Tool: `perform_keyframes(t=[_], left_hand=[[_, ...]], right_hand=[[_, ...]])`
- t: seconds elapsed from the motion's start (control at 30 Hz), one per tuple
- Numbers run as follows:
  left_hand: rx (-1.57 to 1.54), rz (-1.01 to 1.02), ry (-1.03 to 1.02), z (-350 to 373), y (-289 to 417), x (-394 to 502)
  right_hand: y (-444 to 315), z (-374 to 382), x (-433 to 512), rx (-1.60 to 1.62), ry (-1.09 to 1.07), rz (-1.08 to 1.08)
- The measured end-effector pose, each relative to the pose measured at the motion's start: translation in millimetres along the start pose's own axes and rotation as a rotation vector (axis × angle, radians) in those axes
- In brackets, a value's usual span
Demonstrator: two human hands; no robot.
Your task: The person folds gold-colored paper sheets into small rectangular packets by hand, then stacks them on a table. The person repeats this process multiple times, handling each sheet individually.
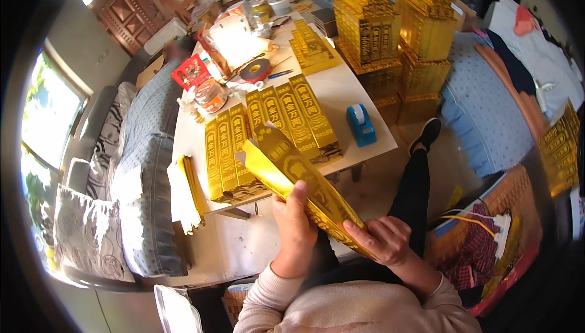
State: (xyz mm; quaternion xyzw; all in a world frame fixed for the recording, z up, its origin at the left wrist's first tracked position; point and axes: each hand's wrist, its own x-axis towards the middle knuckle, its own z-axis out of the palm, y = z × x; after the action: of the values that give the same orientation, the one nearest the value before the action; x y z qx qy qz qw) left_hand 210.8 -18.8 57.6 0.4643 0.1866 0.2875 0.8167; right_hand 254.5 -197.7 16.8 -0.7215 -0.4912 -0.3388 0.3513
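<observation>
Both hands hold one long folded gold foil paper box above my lap, just off the table's front edge. My left hand (295, 223) grips the gold paper box (315, 186) near its middle, the thumb along its side. My right hand (381, 239) pinches its near end. The far end gapes, with loose flaps standing up. Beyond it, several finished-looking gold paper bars (292, 118) lie side by side on the white table (379, 136). A blue tape dispenser (361, 125) stands at the right. A stack of flat gold sheets (186, 196) overhangs the left corner.
Tall stacked gold paper towers (368, 26) stand right of the table. A black tape roll (256, 70), a blue pen (280, 74) and jars (211, 96) crowd its far left. A sofa (148, 196) runs along the left. A power strip (502, 237) with cables lies at the right.
</observation>
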Motion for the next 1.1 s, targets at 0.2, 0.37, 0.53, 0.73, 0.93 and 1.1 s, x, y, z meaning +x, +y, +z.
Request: perform_keyframes(t=[0.2,0.37,0.53,0.73,0.93,1.1], left_hand=[[0.187,0.116,-0.035,-14,6,14],[0.333,-0.204,-0.326,-28,0,-12],[0.2,-0.236,-0.349,-32,-3,-27],[0.297,-0.046,-0.099,-38,14,-31],[0.237,-0.027,0.01,-60,23,-19],[0.027,-0.297,-0.302,-73,28,-16]], right_hand=[[4,-4,-26,0.428,-0.386,0.232],[16,5,-18,0.858,-0.391,0.644],[6,36,8,1.263,-0.403,0.833],[-21,55,3,1.326,-0.474,1.005],[-37,63,-59,1.151,-0.923,1.128],[-32,74,-78,1.02,-0.97,0.77]])
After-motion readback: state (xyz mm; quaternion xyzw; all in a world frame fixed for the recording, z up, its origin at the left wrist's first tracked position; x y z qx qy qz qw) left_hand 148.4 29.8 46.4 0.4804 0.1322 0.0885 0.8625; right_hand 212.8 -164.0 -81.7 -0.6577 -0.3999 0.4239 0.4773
